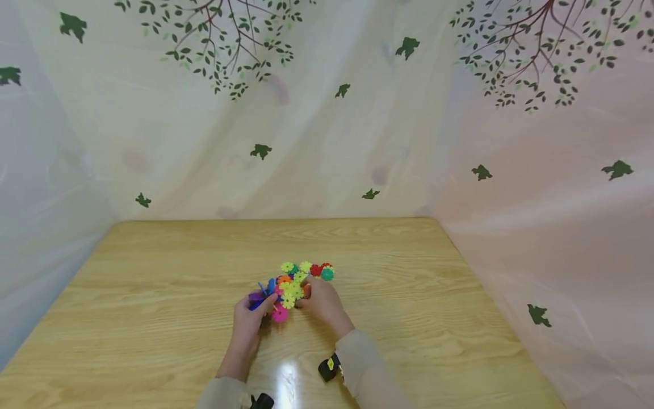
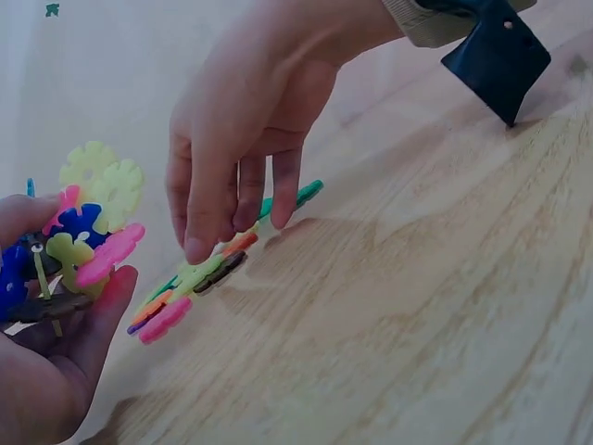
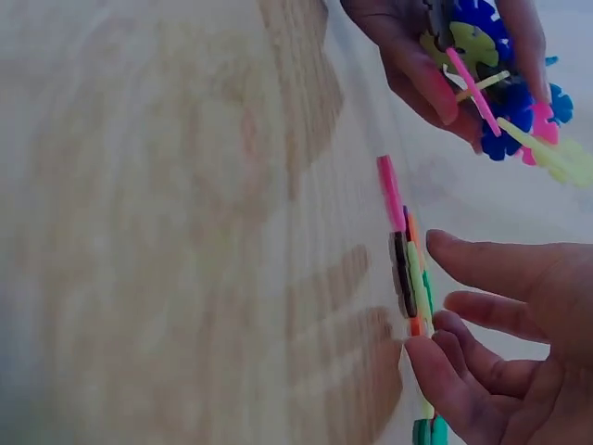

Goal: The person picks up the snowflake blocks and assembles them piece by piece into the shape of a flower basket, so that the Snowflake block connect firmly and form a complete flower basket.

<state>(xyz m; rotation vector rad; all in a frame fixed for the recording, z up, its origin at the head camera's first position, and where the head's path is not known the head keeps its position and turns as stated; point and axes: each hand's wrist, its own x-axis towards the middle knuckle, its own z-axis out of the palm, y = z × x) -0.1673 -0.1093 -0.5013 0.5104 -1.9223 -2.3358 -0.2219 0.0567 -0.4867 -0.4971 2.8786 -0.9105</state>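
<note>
My left hand [image 1: 247, 321] grips a cluster of notched, flower-shaped plastic discs [image 2: 113, 190] joined at their slots. Yellow, blue, pink and dark discs show in it, set at different angles. Thumb and fingers hold it from its side, raised above the table in the left wrist view. To its right, my right hand [image 3: 547, 357] is low over loose discs [image 2: 165, 320] lying on the wood. Its fingers point down, slightly bent and spread, with fingertips right at the discs and nothing pinched between thumb and fingers.
Loose discs in yellow, red and green, such as a green disc [image 1: 327, 274], lie just beyond my hands on the wooden table [image 1: 153, 272]. A pale curtain [image 1: 317, 125] with leaf prints hangs behind and beside it. Black wrist mounts [image 1: 328, 368] sit by the sleeves.
</note>
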